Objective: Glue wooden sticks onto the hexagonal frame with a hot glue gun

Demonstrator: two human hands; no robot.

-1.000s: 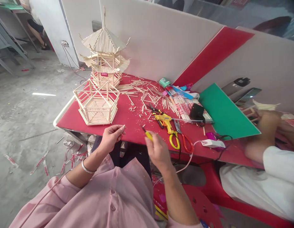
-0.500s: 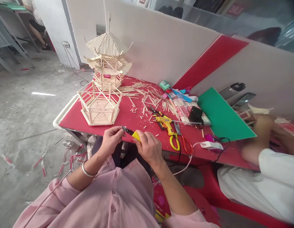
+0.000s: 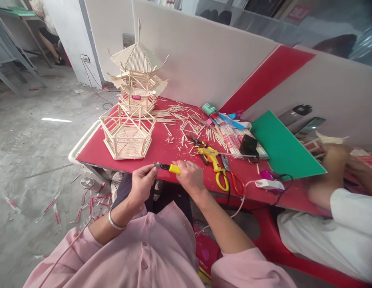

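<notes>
My right hand (image 3: 190, 176) is closed round the yellow handle of a utility knife (image 3: 173, 169), its blade pointing left. The blade tip meets the fingertips of my left hand (image 3: 143, 182), which are pinched together; whatever they hold is too small to make out. Both hands are just off the table's front edge, above my lap. Beyond them on the table stands a six-sided railed base (image 3: 128, 138) made of wooden sticks. Behind that rises a tiered stick pagoda (image 3: 137, 76) with a pointed roof.
Loose sticks (image 3: 198, 124) are scattered over the red table (image 3: 92, 150). Right of my hands lie a yellow glue gun (image 3: 211, 156), scissors (image 3: 223, 180), pliers (image 3: 198, 142) and a white power strip (image 3: 268, 184). A green board (image 3: 284, 144) leans near another person's arm (image 3: 326, 172).
My right hand has turned slightly, bringing the knife closer to level. My left hand has shifted down a little, its fingers still pinched by the blade.
</notes>
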